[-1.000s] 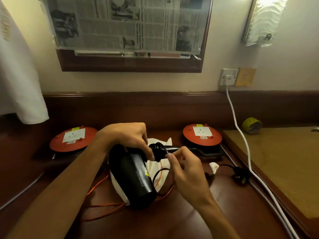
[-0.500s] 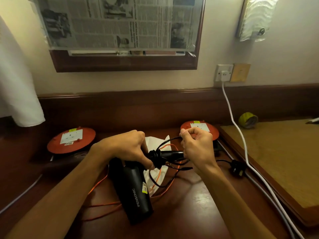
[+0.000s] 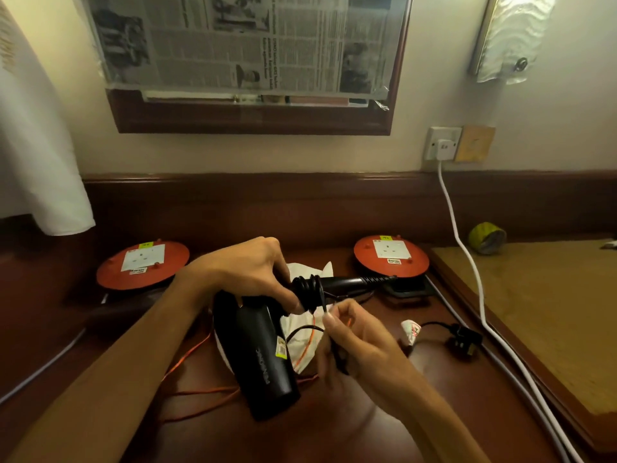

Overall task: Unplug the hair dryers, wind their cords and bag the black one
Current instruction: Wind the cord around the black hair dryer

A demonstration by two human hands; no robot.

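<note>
My left hand (image 3: 247, 272) grips the black hair dryer (image 3: 263, 355) where the handle joins the body, above the wooden desk (image 3: 384, 426). The barrel points down toward me and the handle (image 3: 337, 284) sticks out to the right. Several turns of black cord (image 3: 309, 289) sit wound round the handle beside my thumb. My right hand (image 3: 357, 342) pinches the cord just below the handle. The cord's black plug (image 3: 465, 340) lies unplugged on the desk to the right. A white cloth bag (image 3: 305, 342) lies under the dryer.
Two orange cable reels with sockets lie flat at the back, one left (image 3: 143, 265) and one right (image 3: 390, 255). Thin orange cord (image 3: 200, 392) trails over the desk. A white cable (image 3: 467, 262) runs from the wall socket (image 3: 442, 143) down the right side. A tape roll (image 3: 487, 237) sits far right.
My right hand has come down from above the handle to below it, carrying the cord round the handle. The dryer stays in my left hand.
</note>
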